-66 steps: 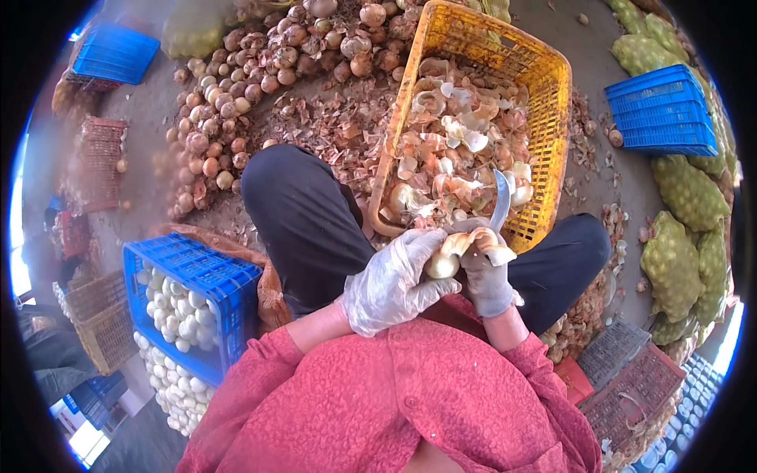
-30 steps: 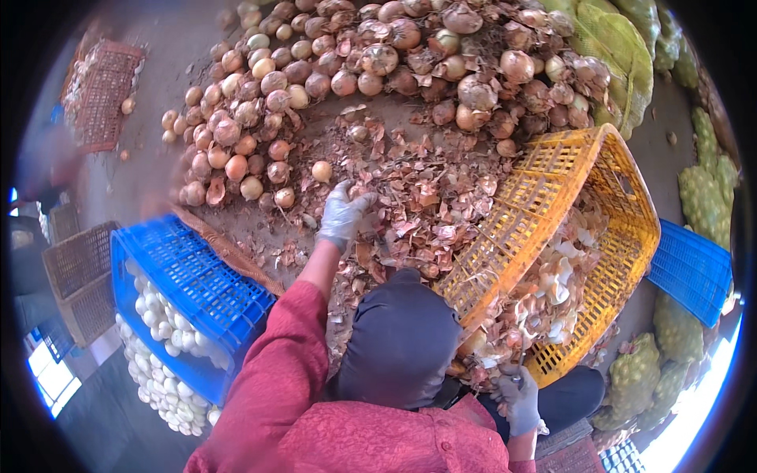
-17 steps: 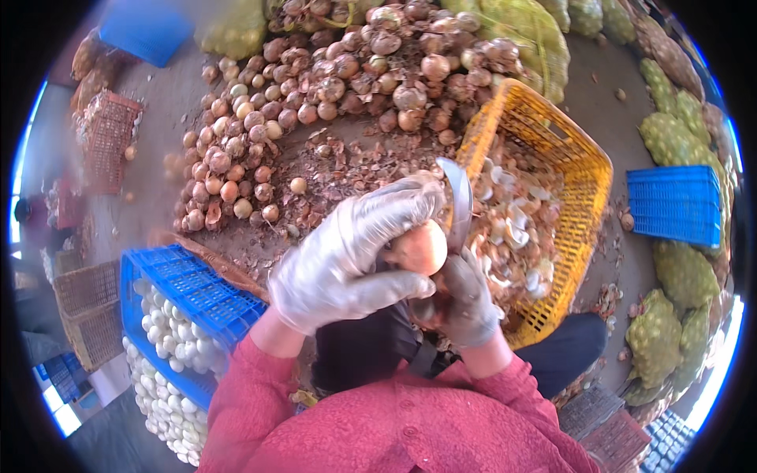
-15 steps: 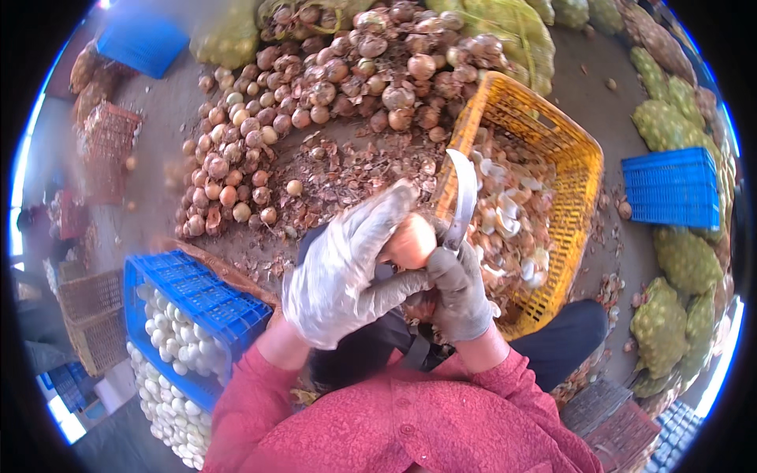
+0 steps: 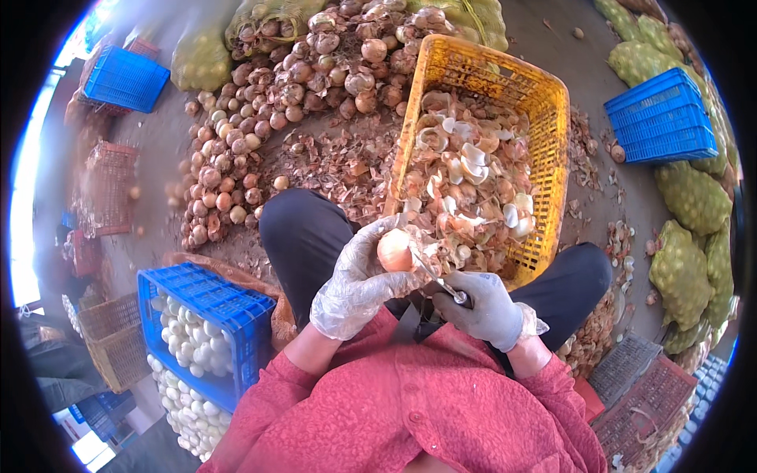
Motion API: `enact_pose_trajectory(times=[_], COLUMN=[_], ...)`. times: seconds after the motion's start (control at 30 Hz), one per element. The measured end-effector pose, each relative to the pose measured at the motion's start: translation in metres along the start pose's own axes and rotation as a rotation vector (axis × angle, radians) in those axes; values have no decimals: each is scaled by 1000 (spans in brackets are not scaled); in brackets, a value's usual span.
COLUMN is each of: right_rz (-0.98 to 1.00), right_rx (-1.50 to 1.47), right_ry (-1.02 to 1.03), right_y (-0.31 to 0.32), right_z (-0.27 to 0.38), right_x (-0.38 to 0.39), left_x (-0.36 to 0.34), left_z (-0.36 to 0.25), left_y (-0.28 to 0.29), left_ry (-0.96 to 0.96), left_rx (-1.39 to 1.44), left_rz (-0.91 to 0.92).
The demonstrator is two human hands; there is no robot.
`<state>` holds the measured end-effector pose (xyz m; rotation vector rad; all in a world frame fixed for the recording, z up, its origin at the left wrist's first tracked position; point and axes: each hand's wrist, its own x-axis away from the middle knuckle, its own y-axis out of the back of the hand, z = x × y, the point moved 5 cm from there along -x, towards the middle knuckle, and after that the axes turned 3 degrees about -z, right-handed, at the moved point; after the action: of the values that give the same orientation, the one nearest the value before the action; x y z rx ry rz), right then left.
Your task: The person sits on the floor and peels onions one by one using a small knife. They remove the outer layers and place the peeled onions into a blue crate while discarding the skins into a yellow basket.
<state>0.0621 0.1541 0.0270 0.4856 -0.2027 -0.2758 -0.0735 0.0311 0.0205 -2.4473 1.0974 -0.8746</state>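
Observation:
My left hand (image 5: 351,284), in a thin clear glove, grips a tan onion (image 5: 393,251) above my lap. My right hand (image 5: 481,307), in a grey glove, is closed on a metal-handled knife (image 5: 449,292), its blade angled up against the onion's right side. Just beyond both hands, between my legs, stands a yellow slatted crate (image 5: 552,142) holding loose skins and peels (image 5: 473,165). Beside it on the left, many unpeeled onions (image 5: 236,150) lie heaped on the floor among scattered skins.
At my lower left is a blue crate (image 5: 197,276) of white peeled onions, beside a wicker basket (image 5: 114,347). More blue crates stand at upper left (image 5: 126,79) and right (image 5: 658,118). Mesh sacks (image 5: 682,276) line the right side; red and grey crates (image 5: 643,406) sit at lower right.
My left hand went from reaching into the pile to holding a new onion with my right. Since half a second ago, both hands are lower and the knife is tilted down against the onion.

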Motion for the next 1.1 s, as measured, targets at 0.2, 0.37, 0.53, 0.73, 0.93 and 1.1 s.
enact_pose_trajectory(times=[0.2,0.37,0.53,0.73,0.93,1.1], right_rz=[283,96,-96,440,-120,-346], right_rx=[-162,41,-132,-774,-896,-1084], right_ry=[-100,-50,-63,-534,-332,-360], right_y=[-15,-24,-35,-31,-8,-22], right_z=[-25,-38,-38,-29,-30,-25], right_x=[7,-5,-19,0,5,-9], left_x=[9,4,-12,-6,-4,7], left_z=[-4,15,32,25,28,34], left_y=[-2,0,10,4,0,-15], left_ry=[-860,-43,121,93,165,145], left_rx=[-1168,-168,333,356,66,0], left_rz=[8,-192,-57,18,29,134])
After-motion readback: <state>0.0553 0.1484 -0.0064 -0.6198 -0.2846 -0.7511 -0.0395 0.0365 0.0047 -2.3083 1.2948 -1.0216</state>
